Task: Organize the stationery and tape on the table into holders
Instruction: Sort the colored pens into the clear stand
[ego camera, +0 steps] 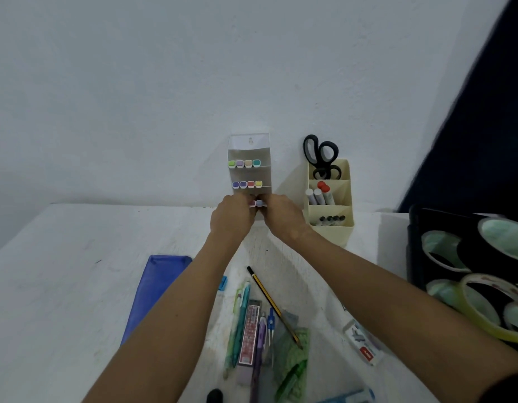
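A clear tiered marker holder [250,146] stands against the wall, with several pastel-capped markers in its top two rows. Both hands meet at its lowest row. My left hand [232,218] and my right hand [281,216] curl round markers [257,203] there, a pink and a lilac cap showing between the fingers. A cream desk organiser [331,225] to the right holds black scissors [320,154], glue sticks and dark pens. Loose pens, a pencil [271,301], a lead case and an eraser [362,343] lie on the white table [77,271] near me.
A black tray [415,251] at the right edge holds several tape rolls, one yellowish roll [484,312] leaning over its rim. A blue pouch [156,286] lies left of my forearms. A green ruler, compass and small blue sharpener sit among the pens. A dark curtain hangs at the upper right.
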